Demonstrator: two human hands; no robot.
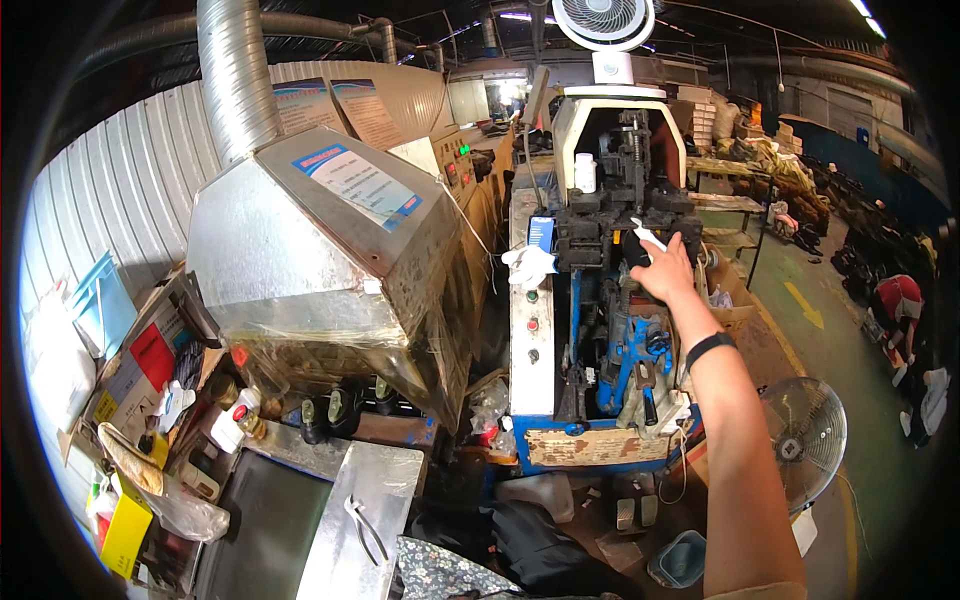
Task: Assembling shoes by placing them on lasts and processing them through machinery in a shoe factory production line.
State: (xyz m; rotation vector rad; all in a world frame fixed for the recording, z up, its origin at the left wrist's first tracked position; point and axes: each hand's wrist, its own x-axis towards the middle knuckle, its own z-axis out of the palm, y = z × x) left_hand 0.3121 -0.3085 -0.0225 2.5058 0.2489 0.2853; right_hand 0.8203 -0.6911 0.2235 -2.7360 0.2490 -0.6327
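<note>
My right hand [668,268] reaches forward to the upper part of a dark metal machine with blue parts [625,350]. Its fingers are closed on a slim white object [648,236], perhaps a tube, whose narrow end points toward the machine's black clamping head [585,235]; the grip partly covers it. A dark band circles my right wrist. My left hand is out of view. Close by on the machine stand a white bottle [585,172] and, at its left side, a crumpled white cloth or glove [528,266] below a blue-and-white card [540,233].
Left of the machine stands a large metal hood [300,250] with a duct. Pliers [366,528] lie on a metal plate [345,560]. A floor fan [803,440] is beside my right arm; foot pedals [635,512] sit below. Another person [898,300] bends at far right.
</note>
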